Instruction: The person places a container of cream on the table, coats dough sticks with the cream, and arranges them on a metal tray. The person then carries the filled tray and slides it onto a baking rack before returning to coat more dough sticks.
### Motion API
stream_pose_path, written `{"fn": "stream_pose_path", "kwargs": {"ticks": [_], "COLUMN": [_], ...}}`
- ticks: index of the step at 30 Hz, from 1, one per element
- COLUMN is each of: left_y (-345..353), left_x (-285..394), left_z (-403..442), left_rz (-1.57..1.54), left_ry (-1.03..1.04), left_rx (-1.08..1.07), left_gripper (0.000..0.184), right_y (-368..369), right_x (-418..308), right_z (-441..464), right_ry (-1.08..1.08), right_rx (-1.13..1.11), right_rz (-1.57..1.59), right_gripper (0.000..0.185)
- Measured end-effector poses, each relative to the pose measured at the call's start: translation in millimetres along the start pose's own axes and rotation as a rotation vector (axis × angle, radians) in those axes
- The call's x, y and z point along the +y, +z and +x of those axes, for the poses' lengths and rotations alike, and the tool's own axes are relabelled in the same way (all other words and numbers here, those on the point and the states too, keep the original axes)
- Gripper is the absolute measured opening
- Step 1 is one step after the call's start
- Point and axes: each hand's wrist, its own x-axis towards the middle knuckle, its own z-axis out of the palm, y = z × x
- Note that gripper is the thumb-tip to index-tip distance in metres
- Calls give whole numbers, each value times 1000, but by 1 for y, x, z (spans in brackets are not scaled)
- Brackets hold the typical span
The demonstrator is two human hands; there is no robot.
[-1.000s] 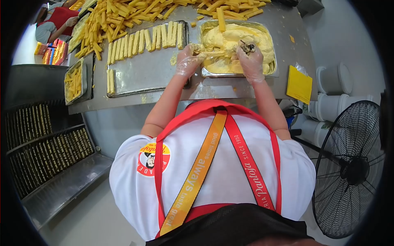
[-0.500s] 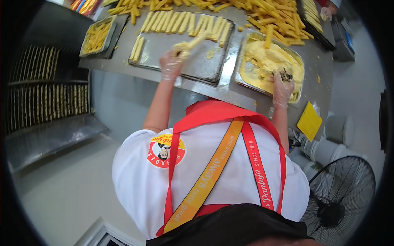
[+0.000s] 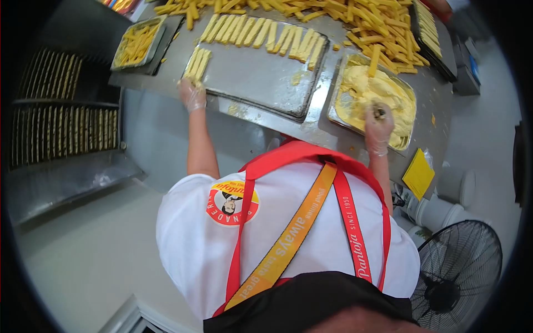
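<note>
My left hand, in a clear glove, has its fingers at the near end of the short row of coated sticks at the tray's near left corner. Those fingers look closed on the end of one coated stick. A longer row of coated sticks lies along the far side of the metal tray. My right hand, also gloved, is closed around a dark-tipped tool over the pan of yellow cream. One plain stick rests on the pan's far edge.
Loose yellow sticks are heaped behind the trays. A small pan of sticks stands at the left, and a yellow packet at the right table edge. A rack is at far left, a fan at lower right.
My left hand has moved left from the cream pan to the tray's near left corner with a coated stick, and the short row there is wider. My right hand stays over the pan. The view has turned.
</note>
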Motion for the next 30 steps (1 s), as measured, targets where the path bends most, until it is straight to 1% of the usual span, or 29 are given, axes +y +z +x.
{"fn": "stream_pose_path", "kwargs": {"ticks": [2, 3, 5, 6, 7, 9, 10, 11, 12, 13, 15, 16, 18, 19, 21, 22, 24, 25, 28, 29, 30], "left_y": [-15, -25, -46, -40, -34, -44, -54, -56, -44, -26, 17, 33, 53, 61, 80, 96, 127, 178, 115, 111, 94], "left_x": [29, 57, 124, 158, 194, 268, 307, 341, 370, 397, 447, 466, 494, 504, 518, 522, 529, 538, 521, 508, 496], "left_z": [-9, -9, -15, -22, -30, -36, -38, -41, -45, -45, -44, -43, -45, -47, -49, -48, -45, -35, -36, -30, -25], "left_rz": [35, 6, -53, -172, -287, -612, -657, -699, -775, -851, -741, -683, -606, -593, -586, -588, -594, -512, -493, -787, -940], "left_ry": [31, 175, 451, 516, 577, 672, 697, 721, 767, 812, 849, 868, 820, 794, 739, 776, 849, 966, 1138, 944, 809], "left_rx": [132, 190, 312, 259, 205, -119, -227, -337, -380, -425, -539, -595, -661, -701, -793, -811, -848, -834, -485, -622, -698], "left_gripper": [45, 46, 49, 48, 48, 47, 46, 45, 46, 48, 57, 61, 72, 76, 84, 86, 91, 90, 72, 65, 60], "right_y": [-1, -6, -17, -20, -21, -14, -6, -1, 2, 3, 0, -5, -11, -10, 6, 13, 12, 10, -4, -13, -12], "right_x": [-8, -8, 2, 9, 29, 29, 23, 10, -3, -13, -25, -22, -12, -1, 9, 3, -15, -20, 6, 2, 2], "right_z": [-6, -7, 8, 21, 29, 31, 30, 24, 17, 18, 20, 25, 43, 47, 31, 25, 15, 11, 41, 43, 39], "right_ry": [39, 60, 389, 549, 457, 22, -190, -271, -353, -114, 369, 354, 324, 196, -187, -377, -145, -28, 362, 88, -60], "right_rx": [-221, -326, -305, -296, -177, -107, -73, -156, -242, -364, -584, -480, -275, -211, -236, -248, -372, -434, -302, -164, -186], "right_rz": [121, 182, 355, 451, 273, -117, -314, -269, -225, -44, 328, 271, 157, 44, -197, -317, -46, 94, 30, -157, -185], "right_gripper": [16, 16, 15, 14, 15, 16, 16, 18, 20, 19, 19, 22, 29, 24, 22, 22, 21, 20, 12, 12, 12]}}
